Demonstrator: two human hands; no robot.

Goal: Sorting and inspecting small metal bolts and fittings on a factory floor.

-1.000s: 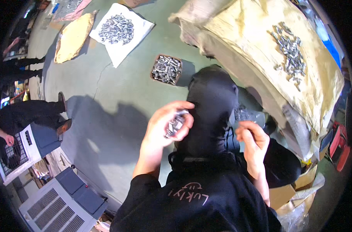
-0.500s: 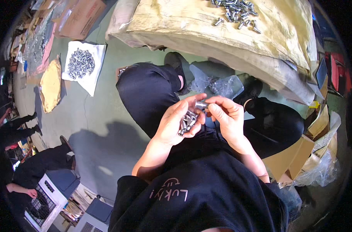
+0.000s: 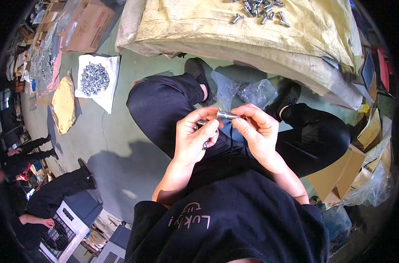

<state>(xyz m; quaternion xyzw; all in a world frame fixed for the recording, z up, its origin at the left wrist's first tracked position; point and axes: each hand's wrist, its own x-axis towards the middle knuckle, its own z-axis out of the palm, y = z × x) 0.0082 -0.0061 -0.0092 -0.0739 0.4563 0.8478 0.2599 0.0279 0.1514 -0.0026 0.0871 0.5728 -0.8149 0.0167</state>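
Note:
Between my two hands, above my lap, lies a shiny metal bolt (image 3: 226,115) with a wider end toward the left. My right hand (image 3: 257,131) pinches its narrower right end between thumb and fingers. My left hand (image 3: 194,136) is closed around several more metal bolts (image 3: 201,123), partly hidden by its fingers, while its fingertips are at the wide end of the single bolt. A pile of similar bolts (image 3: 265,11) rests on the yellowish cloth-covered surface (image 3: 234,35) ahead of me.
Clear plastic bags (image 3: 256,93) lie on the floor between my feet. To the left, a white sheet (image 3: 104,97) bears many small metal parts, beside a yellow bundle (image 3: 63,105). An open cardboard box (image 3: 335,175) stands at right. Another person's hand (image 3: 48,222) is near a fan-like machine (image 3: 59,232).
My left hand has turned and closed more over its bolts, hiding most of them. The single bolt now shows more fully between both hands. The view has shifted slightly.

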